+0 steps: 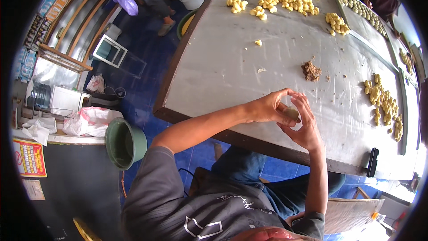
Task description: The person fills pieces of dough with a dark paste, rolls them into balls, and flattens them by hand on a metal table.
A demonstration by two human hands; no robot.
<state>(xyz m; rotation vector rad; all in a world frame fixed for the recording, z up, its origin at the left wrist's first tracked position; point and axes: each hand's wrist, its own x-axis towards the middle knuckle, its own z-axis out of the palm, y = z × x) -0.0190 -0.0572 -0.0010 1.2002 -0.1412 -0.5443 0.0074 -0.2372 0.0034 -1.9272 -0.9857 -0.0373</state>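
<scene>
Above the table's [209,67] near edge, your left hand [267,108] has its fingers clamped on a small, rounded, dull tan lump [291,114]; your right hand [307,129] curves around it, contact unclear. Left of the table shows a printed yellow-and-red poster [30,157]; your white-lettered shirt [196,203] is dark grey.

White glare washes out the right edge and lower right of the frame; the grey tabletop [214,58] takes a soft sheen. The lower left is dim (the dark counter front [76,192] most of all). Left hand [267,108] and right hand [308,129] look fairly sharp. Straight edges bow toward the black rim.
</scene>
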